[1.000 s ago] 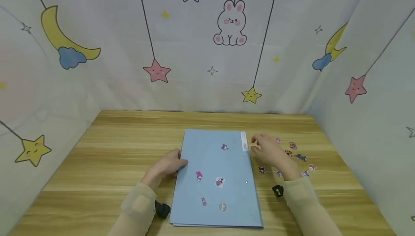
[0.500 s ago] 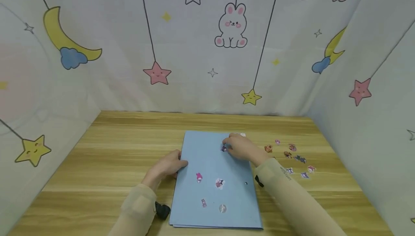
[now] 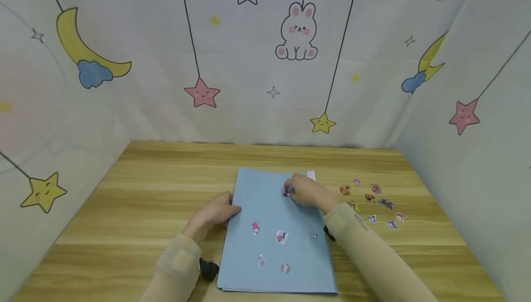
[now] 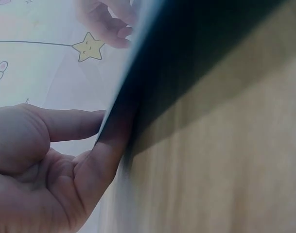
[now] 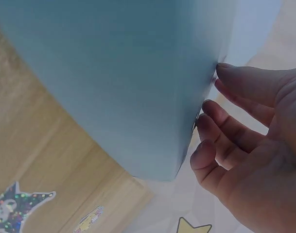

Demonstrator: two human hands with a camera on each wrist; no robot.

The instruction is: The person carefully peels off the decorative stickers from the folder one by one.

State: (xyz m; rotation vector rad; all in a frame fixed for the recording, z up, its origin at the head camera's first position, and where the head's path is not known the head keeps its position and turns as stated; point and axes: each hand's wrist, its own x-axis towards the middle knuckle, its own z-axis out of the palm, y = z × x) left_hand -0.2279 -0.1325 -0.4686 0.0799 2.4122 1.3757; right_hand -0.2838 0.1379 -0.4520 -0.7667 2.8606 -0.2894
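A light blue folder lies on the wooden table with several small cartoon stickers on its cover. My left hand grips its left edge, thumb on top and fingers underneath; the left wrist view has the hand holding that edge slightly above the wood. Over the upper part of the cover, my right hand has its thumb and index fingertips together at a dark sticker, mostly hidden by them. Seen from the right wrist, the other fingers of the hand are bent close to the cover.
Several loose stickers are scattered on the table right of the folder. A pink sticker and a round clear one are on the cover's lower half. A patterned white curtain encloses the table at the back and sides.
My right hand has moved left from beside the folder onto the dark sticker, uncovering loose stickers on the right. The left hand keeps its grip on the folder's edge.
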